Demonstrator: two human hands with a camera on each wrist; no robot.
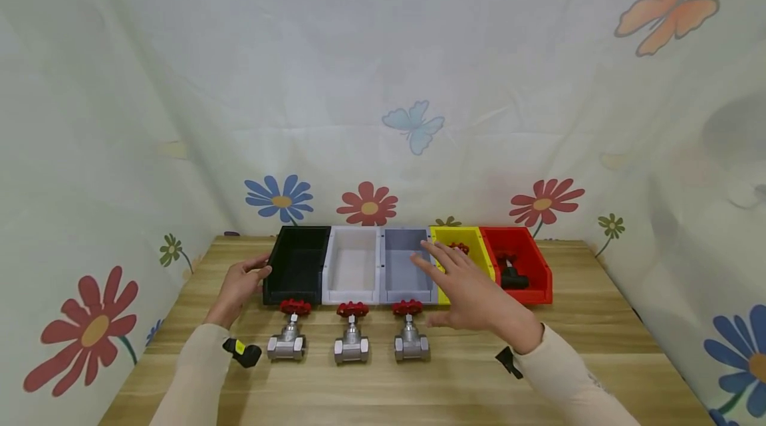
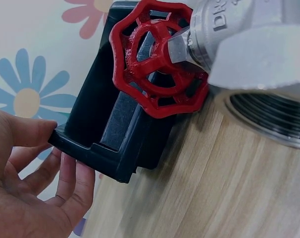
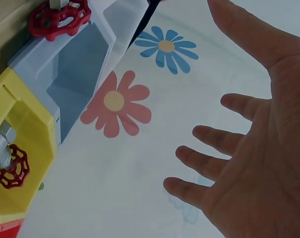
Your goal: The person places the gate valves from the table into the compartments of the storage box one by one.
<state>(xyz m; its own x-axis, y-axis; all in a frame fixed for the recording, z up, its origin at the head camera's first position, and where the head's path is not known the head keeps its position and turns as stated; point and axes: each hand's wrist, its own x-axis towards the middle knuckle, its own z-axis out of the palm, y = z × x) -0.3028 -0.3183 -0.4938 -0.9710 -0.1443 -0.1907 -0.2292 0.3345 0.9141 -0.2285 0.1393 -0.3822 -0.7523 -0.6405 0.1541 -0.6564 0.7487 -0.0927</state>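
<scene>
Our left hand (image 1: 238,285) pinches the black bin (image 1: 293,296) to its right; we should hold steady. Our right hand (image 1: 473,291) spreads, empty.

Head camera: up high, facing forward and down over the bin row (image 1: 353,263)!
Left wrist: in close, tilted, onto the black bin (image 2: 103,163).
Right wrist: tilted, past the right hand (image 3: 264,153) to the backdrop (image 3: 115,188).
Yellow bin (image 3: 38,106): caught by head and right wrist alike!
</scene>
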